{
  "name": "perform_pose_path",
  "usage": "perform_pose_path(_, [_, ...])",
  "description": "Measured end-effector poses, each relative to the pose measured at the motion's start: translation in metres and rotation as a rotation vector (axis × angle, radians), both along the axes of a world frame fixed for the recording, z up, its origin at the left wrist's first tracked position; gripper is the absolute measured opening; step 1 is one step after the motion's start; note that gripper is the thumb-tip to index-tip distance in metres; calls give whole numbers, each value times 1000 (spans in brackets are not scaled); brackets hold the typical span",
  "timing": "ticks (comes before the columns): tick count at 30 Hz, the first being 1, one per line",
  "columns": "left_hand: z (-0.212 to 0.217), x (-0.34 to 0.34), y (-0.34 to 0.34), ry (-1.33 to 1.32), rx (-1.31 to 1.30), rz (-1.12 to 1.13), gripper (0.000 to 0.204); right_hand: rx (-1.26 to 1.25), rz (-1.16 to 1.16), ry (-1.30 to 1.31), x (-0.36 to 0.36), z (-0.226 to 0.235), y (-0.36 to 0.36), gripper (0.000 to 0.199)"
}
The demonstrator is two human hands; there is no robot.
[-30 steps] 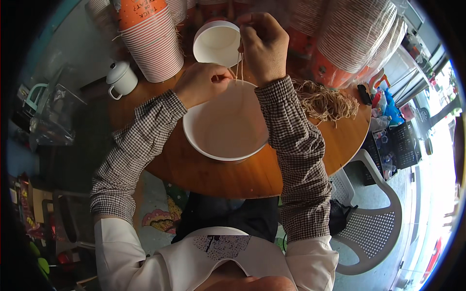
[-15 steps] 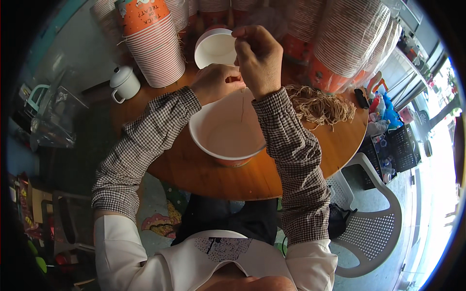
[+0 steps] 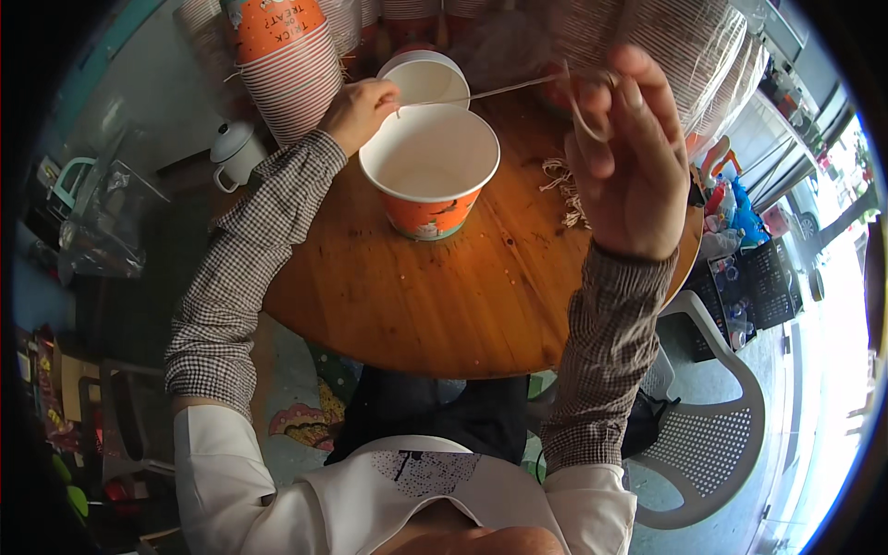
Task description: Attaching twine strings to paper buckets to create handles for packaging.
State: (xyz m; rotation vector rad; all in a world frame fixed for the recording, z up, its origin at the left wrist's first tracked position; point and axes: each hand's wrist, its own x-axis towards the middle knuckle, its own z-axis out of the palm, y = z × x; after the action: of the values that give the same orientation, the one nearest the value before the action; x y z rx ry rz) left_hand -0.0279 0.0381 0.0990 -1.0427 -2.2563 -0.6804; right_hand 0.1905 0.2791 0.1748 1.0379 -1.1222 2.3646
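A thin pale string (image 3: 499, 92) stretches nearly level between my hands, above the far part of an orange-and-white paper bucket (image 3: 430, 219). My left hand (image 3: 359, 113) is closed in a pinch on the string's left part, at the bucket's far left rim. Out to the right and raised higher, my right hand (image 3: 638, 153) grips the other part, with a loop of it hanging by the fingers. The open bucket stands upright on the table, its white inside showing. Behind it is a second white paper bucket (image 3: 424, 76). A bundle of loose strings (image 3: 566, 190) lies partly hidden behind my right hand.
A tall stack of orange paper buckets (image 3: 287, 79) stands at the far left, beside a white lidded mug (image 3: 236, 153). More stacks, some in clear plastic (image 3: 708, 65), line the far right. A grey plastic chair (image 3: 703, 435) stands right of the round wooden table (image 3: 416, 314).
My right hand has moved right and my left hand left, drawing the string out between them. The near bucket now sits farther back and shows its orange side.
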Motion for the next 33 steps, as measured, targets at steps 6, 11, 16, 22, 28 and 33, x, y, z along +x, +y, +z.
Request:
perform_pose_path(6, [11,82,15,-104,511,-223,15,85,-192,-253,0,-42,-8,15])
perform_pose_path(11, [-24,169,51,-660,640,-465,32,144,-247,-302,-28,-81,-17,13])
perform_pose_path(16, [-56,158,70,-1096,693,-721,42,240,-365,-277,-36,-104,-18,10])
perform_pose_path(22, [-79,142,73,-1347,960,-887,43,182,-212,-443,-45,-126,-17,13])
perform_pose_path(28, [-84,140,62,-1432,924,-768,31,221,-285,-391,-48,-131,-19,13])
perform_pose_path(33, [-83,139,60,-1532,970,-759,19,261,-444,-450,-50,-132,-14,12])
